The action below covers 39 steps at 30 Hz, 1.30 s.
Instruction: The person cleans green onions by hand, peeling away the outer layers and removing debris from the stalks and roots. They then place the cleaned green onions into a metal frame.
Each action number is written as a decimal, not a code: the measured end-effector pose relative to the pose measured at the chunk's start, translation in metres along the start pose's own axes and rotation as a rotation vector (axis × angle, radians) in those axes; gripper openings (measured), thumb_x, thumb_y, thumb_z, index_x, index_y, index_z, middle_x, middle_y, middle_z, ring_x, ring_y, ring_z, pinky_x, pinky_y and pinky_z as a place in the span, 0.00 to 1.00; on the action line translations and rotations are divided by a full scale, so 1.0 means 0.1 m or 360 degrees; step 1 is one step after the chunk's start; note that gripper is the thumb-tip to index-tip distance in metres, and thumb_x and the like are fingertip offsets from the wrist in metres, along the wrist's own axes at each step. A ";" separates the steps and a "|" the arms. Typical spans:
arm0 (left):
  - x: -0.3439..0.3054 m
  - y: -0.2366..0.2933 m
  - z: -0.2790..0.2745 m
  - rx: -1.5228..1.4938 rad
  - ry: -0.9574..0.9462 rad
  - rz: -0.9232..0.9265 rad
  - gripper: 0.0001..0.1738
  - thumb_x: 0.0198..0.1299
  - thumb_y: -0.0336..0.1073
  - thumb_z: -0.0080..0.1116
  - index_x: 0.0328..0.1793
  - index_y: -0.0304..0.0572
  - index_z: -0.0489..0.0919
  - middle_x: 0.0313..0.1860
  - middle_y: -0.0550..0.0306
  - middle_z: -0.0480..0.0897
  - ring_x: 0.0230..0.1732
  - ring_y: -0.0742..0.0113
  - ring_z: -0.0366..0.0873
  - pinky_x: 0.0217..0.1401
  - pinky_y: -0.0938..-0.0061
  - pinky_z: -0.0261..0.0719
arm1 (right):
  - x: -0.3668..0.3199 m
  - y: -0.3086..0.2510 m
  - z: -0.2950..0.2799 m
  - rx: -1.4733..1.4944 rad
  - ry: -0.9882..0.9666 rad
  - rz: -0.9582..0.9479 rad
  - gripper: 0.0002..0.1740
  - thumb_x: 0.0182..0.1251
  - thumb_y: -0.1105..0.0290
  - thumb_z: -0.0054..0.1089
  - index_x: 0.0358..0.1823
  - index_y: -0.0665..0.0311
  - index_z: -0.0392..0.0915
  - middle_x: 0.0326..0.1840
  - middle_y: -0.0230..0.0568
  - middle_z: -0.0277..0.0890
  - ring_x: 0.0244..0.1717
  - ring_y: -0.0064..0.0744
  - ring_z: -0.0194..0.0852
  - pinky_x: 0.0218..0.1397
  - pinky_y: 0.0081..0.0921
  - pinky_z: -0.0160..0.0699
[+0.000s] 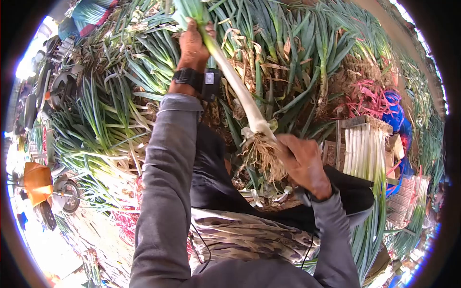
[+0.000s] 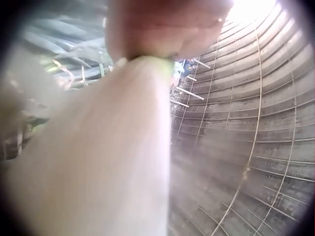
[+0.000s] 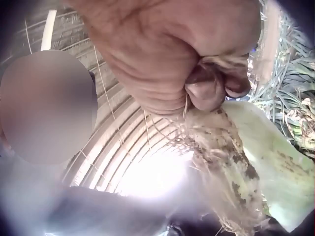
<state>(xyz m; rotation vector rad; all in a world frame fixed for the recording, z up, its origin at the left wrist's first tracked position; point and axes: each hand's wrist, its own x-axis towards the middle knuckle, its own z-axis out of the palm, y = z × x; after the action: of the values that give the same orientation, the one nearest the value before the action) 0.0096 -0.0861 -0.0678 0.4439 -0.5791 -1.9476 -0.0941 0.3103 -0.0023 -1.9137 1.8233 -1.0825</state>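
A long leek [image 1: 235,84] slants across the head view, its green top up and its white shank down. My left hand [image 1: 194,45] grips it where the shank turns green. Tangled roots [image 1: 261,156] hang at the lower end. Beside them is my right hand [image 1: 306,165], slightly blurred, with curled fingers. In the right wrist view those fingers pinch thin, dry outer skin [image 3: 224,157] with brown spots, and a pale green leaf layer [image 3: 275,162] hangs next to it. The shank [image 2: 113,162] fills much of the left wrist view, below the left hand [image 2: 170,24].
Heaped leeks [image 1: 288,43] lie ahead, and more [image 1: 105,129] at the left. A bundle of trimmed leeks [image 1: 365,149] stands at the right, near red strings [image 1: 367,98] and blue material [image 1: 394,110]. A motorbike wheel [image 1: 71,196] shows at far left.
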 end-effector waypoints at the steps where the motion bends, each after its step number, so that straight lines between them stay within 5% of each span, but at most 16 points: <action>1: -0.02 0.01 0.04 0.0073 0.0027 0.0019 0.26 0.79 0.53 0.47 0.61 0.33 0.66 0.41 0.43 0.79 0.32 0.63 0.75 0.34 0.71 0.79 | -0.11 -0.07 -0.01 0.0008 0.0042 0.0001 0.06 0.68 0.74 0.67 0.42 0.67 0.81 0.30 0.52 0.80 0.25 0.49 0.82 0.26 0.36 0.77; 5: 0.01 0.20 -0.07 0.0283 0.0251 0.0482 0.21 0.76 0.50 0.55 0.51 0.36 0.71 0.29 0.48 0.80 0.24 0.62 0.78 0.23 0.67 0.78 | -0.84 -0.09 -0.13 0.0104 0.0067 0.0200 0.07 0.72 0.71 0.65 0.41 0.69 0.81 0.25 0.45 0.78 0.21 0.41 0.78 0.27 0.34 0.78; 8: -0.09 0.18 0.10 0.0398 0.0186 0.0560 0.23 0.76 0.55 0.52 0.50 0.40 0.72 0.32 0.51 0.81 0.27 0.63 0.79 0.30 0.68 0.81 | -0.72 0.02 -0.49 0.0566 0.0538 0.1350 0.12 0.77 0.66 0.60 0.42 0.70 0.81 0.24 0.35 0.77 0.20 0.28 0.74 0.26 0.31 0.77; 9: -0.06 0.13 0.10 0.0430 0.0136 0.0486 0.25 0.75 0.58 0.53 0.52 0.42 0.72 0.33 0.52 0.82 0.28 0.62 0.78 0.32 0.68 0.80 | -0.58 0.23 -0.43 0.0188 0.0852 0.0950 0.13 0.79 0.64 0.57 0.43 0.69 0.81 0.25 0.33 0.77 0.20 0.24 0.73 0.24 0.29 0.76; 11: -0.29 0.07 0.39 0.0488 0.0115 0.0478 0.31 0.74 0.65 0.49 0.59 0.42 0.71 0.39 0.49 0.82 0.30 0.62 0.77 0.37 0.64 0.81 | -0.58 0.66 -0.25 0.0630 0.0845 0.1218 0.14 0.82 0.62 0.51 0.51 0.65 0.81 0.29 0.34 0.78 0.24 0.24 0.76 0.25 0.26 0.77; 12: -0.38 0.05 0.49 0.0451 0.0031 0.0431 0.34 0.74 0.68 0.46 0.62 0.42 0.71 0.41 0.49 0.82 0.33 0.62 0.77 0.39 0.62 0.81 | -0.56 0.99 -0.06 0.0209 0.0360 0.1023 0.14 0.80 0.62 0.55 0.56 0.62 0.80 0.35 0.34 0.81 0.31 0.30 0.82 0.33 0.28 0.82; 13: -0.45 0.02 0.57 0.0406 -0.0034 0.0375 0.39 0.74 0.71 0.41 0.64 0.41 0.71 0.46 0.48 0.82 0.36 0.61 0.76 0.43 0.62 0.81 | -0.62 1.32 0.21 -0.0313 -0.0018 0.0327 0.16 0.77 0.60 0.59 0.58 0.60 0.80 0.40 0.38 0.83 0.38 0.35 0.86 0.38 0.29 0.84; 14: -0.49 0.04 0.63 0.0358 -0.0147 0.0300 0.47 0.66 0.79 0.45 0.68 0.41 0.70 0.52 0.47 0.81 0.44 0.59 0.76 0.52 0.61 0.79 | -0.50 0.99 0.22 -0.0518 -0.0267 0.0410 0.15 0.75 0.63 0.61 0.57 0.61 0.81 0.42 0.42 0.84 0.37 0.37 0.86 0.39 0.30 0.85; 16: -0.63 0.02 0.76 0.0294 -0.0159 0.0285 0.44 0.70 0.76 0.42 0.67 0.42 0.71 0.53 0.50 0.78 0.47 0.59 0.75 0.53 0.62 0.78 | -0.23 0.86 0.33 -0.0389 0.0176 0.0176 0.12 0.75 0.68 0.62 0.54 0.64 0.81 0.43 0.46 0.83 0.40 0.37 0.87 0.43 0.29 0.86; 18: -0.62 -0.05 0.71 0.0259 -0.0234 0.0236 0.39 0.73 0.72 0.42 0.66 0.43 0.72 0.53 0.52 0.77 0.48 0.59 0.75 0.54 0.62 0.78 | 0.18 0.65 0.16 0.0325 0.0279 0.0767 0.13 0.72 0.72 0.65 0.54 0.66 0.81 0.49 0.45 0.82 0.46 0.35 0.87 0.49 0.28 0.87; 19: -0.56 -0.06 0.78 0.0242 -0.0309 0.0220 0.36 0.74 0.69 0.42 0.65 0.44 0.72 0.52 0.52 0.77 0.49 0.59 0.75 0.55 0.61 0.78 | 0.38 0.74 0.22 0.0768 0.0521 0.0469 0.17 0.70 0.73 0.68 0.57 0.68 0.80 0.52 0.45 0.82 0.49 0.32 0.87 0.51 0.27 0.87; 21: -0.57 -0.11 0.83 0.0134 -0.0325 0.0199 0.27 0.76 0.59 0.50 0.63 0.45 0.73 0.50 0.54 0.75 0.51 0.58 0.75 0.59 0.60 0.79 | 0.78 0.53 0.18 0.0659 0.0429 0.0399 0.18 0.70 0.71 0.68 0.59 0.69 0.79 0.51 0.44 0.82 0.50 0.31 0.86 0.52 0.27 0.87; 25: -0.64 -0.18 0.91 -0.0015 -0.0241 0.0182 0.27 0.73 0.42 0.62 0.71 0.45 0.65 0.50 0.54 0.75 0.47 0.61 0.76 0.53 0.61 0.84 | 1.20 0.58 0.29 0.0030 0.0415 0.0148 0.21 0.65 0.63 0.72 0.55 0.68 0.81 0.48 0.53 0.83 0.49 0.53 0.83 0.53 0.40 0.81; 26: -0.58 -0.18 0.85 -0.0137 -0.0378 0.0097 0.20 0.66 0.42 0.71 0.56 0.41 0.76 0.49 0.56 0.76 0.50 0.61 0.76 0.60 0.59 0.83 | 1.23 0.59 0.31 0.0015 0.0447 0.0100 0.21 0.64 0.63 0.72 0.54 0.68 0.81 0.48 0.54 0.82 0.49 0.55 0.82 0.53 0.41 0.80; 31: -0.55 -0.22 0.85 -0.0198 -0.0365 -0.0015 0.17 0.66 0.37 0.71 0.54 0.39 0.78 0.45 0.58 0.79 0.46 0.63 0.79 0.56 0.60 0.85 | 1.24 0.66 0.34 -0.0233 0.0597 0.0022 0.18 0.62 0.65 0.73 0.49 0.67 0.82 0.46 0.52 0.83 0.46 0.54 0.82 0.50 0.42 0.79; 39: -0.69 -0.27 0.93 -0.0080 -0.0408 0.0089 0.17 0.67 0.37 0.70 0.58 0.42 0.79 0.51 0.62 0.81 0.51 0.66 0.79 0.60 0.62 0.83 | 1.21 0.70 0.29 0.0094 0.0466 0.0154 0.13 0.63 0.65 0.72 0.39 0.66 0.80 0.35 0.49 0.82 0.36 0.52 0.82 0.41 0.40 0.78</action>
<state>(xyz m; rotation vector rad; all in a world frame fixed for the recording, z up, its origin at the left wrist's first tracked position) -0.0312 0.0047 -0.0037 0.1451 -0.6962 -1.9741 -0.1356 0.1766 -0.0299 -1.6867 1.9841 -1.4272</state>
